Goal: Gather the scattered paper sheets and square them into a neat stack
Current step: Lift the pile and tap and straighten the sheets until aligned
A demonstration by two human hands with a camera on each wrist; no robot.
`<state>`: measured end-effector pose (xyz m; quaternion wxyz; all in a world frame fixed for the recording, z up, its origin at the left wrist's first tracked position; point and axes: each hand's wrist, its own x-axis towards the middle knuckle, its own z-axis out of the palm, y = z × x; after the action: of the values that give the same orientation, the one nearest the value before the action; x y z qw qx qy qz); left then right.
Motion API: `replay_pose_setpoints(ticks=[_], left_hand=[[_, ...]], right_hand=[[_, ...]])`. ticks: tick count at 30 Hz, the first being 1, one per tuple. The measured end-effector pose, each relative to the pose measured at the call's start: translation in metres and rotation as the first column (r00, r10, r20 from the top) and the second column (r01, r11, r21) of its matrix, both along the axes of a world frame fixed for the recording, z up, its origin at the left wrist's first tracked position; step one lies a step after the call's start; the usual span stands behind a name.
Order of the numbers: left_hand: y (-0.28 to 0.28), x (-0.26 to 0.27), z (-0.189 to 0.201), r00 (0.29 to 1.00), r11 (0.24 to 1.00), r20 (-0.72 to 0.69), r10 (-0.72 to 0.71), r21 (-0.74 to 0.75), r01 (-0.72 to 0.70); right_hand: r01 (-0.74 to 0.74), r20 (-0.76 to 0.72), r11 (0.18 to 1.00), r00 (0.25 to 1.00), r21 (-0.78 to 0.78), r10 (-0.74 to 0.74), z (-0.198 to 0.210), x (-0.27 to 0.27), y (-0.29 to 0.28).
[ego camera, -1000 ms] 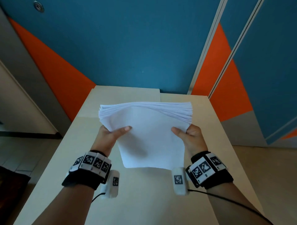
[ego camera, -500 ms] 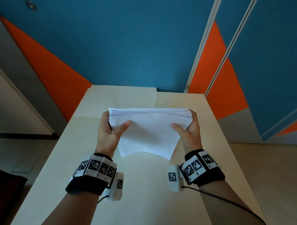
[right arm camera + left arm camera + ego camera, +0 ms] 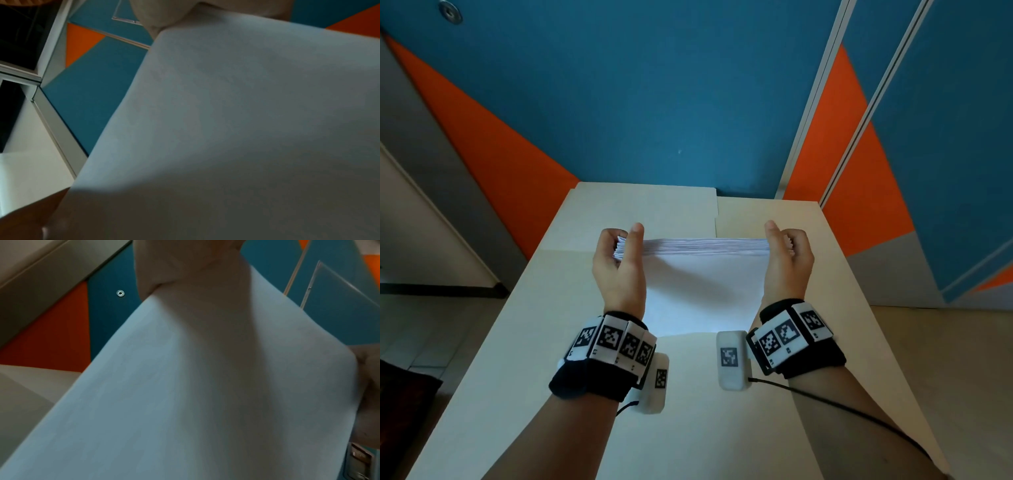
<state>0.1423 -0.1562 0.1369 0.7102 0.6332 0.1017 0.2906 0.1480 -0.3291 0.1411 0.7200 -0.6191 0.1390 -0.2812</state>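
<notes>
A thick stack of white paper sheets (image 3: 705,284) stands on edge on the cream table (image 3: 517,342), leaning toward me, its top edge nearly even. My left hand (image 3: 619,260) holds the stack's left side, thumb in front and fingers curled behind it. My right hand (image 3: 786,260) holds the right side the same way. In the left wrist view the paper sheets (image 3: 185,386) fill the frame beneath the thumb. The right wrist view is also covered by the paper sheets (image 3: 246,113).
A cream folder (image 3: 647,202) lies flat at the table's far left. Behind the table rises a blue and orange wall (image 3: 654,102). The floor (image 3: 945,359) lies beyond the table's right edge. A cable (image 3: 842,407) trails from my right wrist.
The sheets were held tilted above the table; they have come down to stand on edge on it. Both hands slid from the lower corners up to the stack's sides, and the edges look more even.
</notes>
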Motion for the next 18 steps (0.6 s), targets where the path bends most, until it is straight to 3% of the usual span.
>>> replay_pose_setpoints(ticks=[2, 6, 8, 11, 14, 16, 18], left_hand=[[0.001, 0.001, 0.001, 0.999, 0.999, 0.005, -0.038, 0.026, 0.037], [0.017, 0.001, -0.007, 0.956, 0.948, 0.015, -0.294, 0.129, 0.29], [0.027, 0.003, -0.017, 0.924, 0.914, -0.089, -0.372, 0.142, 0.381], [0.035, 0.004, -0.033, 0.812, 0.848, -0.291, -0.506, 0.003, 0.53], [0.037, 0.007, -0.046, 0.783, 0.862, -0.417, -0.462, -0.002, 0.507], [0.037, 0.01, -0.047, 0.828, 0.902, -0.402, -0.391, 0.015, 0.433], [0.039, 0.014, -0.041, 0.869, 0.934, -0.361, -0.338, -0.011, 0.358]], right_hand=[[0.021, 0.0, 1.0, 1.0, -0.02, -0.021, -0.001, 0.003, -0.001], [0.055, 0.019, 0.995, 0.998, -0.08, -0.054, -0.001, 0.008, -0.002], [0.064, 0.039, 0.992, 0.997, -0.11, -0.06, 0.0, 0.01, -0.002], [0.066, 0.039, 0.991, 0.997, -0.113, -0.062, -0.001, 0.014, -0.001], [-0.009, 0.069, 0.991, 0.997, -0.135, 0.018, 0.0, 0.013, -0.004], [-0.17, 0.062, 0.97, 0.981, -0.174, 0.183, 0.0, 0.008, -0.009], [-0.389, -0.003, 0.91, 0.92, -0.145, 0.393, -0.008, 0.003, -0.016]])
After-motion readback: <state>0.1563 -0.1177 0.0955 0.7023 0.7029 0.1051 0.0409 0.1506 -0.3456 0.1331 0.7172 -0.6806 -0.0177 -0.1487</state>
